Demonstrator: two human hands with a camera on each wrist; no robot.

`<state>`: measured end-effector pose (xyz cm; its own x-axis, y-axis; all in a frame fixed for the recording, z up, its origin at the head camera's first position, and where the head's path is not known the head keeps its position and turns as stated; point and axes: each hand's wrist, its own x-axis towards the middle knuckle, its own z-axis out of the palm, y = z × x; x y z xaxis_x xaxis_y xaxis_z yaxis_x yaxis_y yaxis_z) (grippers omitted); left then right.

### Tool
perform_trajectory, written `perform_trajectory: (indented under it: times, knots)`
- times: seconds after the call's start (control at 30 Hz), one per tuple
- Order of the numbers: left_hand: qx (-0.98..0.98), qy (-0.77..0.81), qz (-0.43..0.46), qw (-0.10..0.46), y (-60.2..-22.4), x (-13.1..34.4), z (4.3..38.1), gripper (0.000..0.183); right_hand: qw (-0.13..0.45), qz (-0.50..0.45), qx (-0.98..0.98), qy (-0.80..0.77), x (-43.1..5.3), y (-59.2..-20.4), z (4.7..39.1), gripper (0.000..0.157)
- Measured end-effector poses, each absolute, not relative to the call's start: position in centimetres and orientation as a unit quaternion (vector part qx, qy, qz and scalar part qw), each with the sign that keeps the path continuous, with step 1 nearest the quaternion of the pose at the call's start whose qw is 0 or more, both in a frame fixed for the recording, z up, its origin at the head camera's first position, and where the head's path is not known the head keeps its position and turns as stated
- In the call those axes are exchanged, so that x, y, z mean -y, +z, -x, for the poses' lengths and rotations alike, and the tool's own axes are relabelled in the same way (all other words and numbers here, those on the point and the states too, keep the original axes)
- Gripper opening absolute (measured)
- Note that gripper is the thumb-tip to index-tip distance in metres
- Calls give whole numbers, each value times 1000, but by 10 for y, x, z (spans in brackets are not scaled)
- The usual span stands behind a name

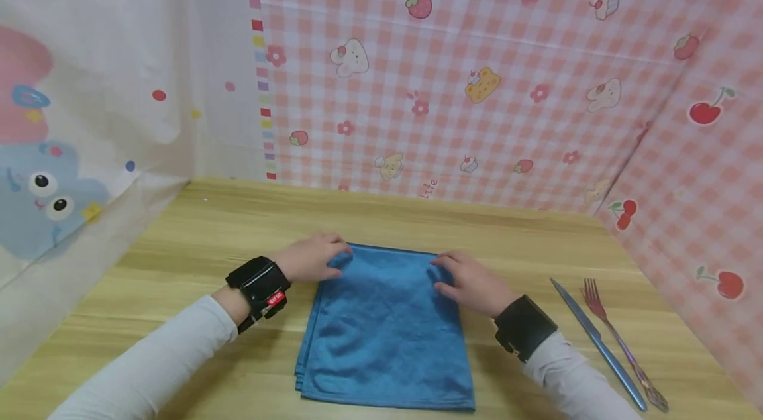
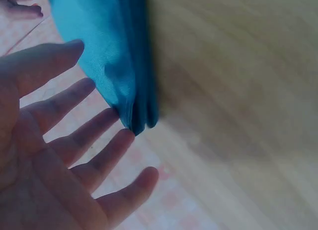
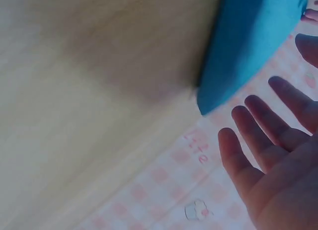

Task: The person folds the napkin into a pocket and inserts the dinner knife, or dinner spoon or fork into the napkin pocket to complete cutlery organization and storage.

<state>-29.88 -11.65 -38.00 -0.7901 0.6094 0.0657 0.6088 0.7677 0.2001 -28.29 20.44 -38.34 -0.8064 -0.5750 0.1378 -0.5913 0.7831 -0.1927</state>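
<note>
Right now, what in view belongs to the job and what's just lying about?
In the job:
folded blue cloth
left hand, by its far left corner
right hand, by its far right corner

Lying about:
knife, right of the cloth
fork, beside the knife

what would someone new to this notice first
A bright blue folded cloth lies front and centre on the wooden table, the left hand and right hand at its far corners. Behind stands a pink checked backdrop with cartoon prints. A shiny knife and fork lie at the right.
</note>
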Motion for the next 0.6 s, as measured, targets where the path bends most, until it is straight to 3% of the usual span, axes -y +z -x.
perform_trajectory:
  times: [0.23, 0.6]
  knots:
    - [-946, 105, -302, 59, -394, 117, 308, 43, -30, -299, 949, 97, -198, -394, 293, 52]
    - [-952, 123, -252, 119, -383, 121, 305, 45, -58, -307, 944, 105, -208, -400, 296, 56]
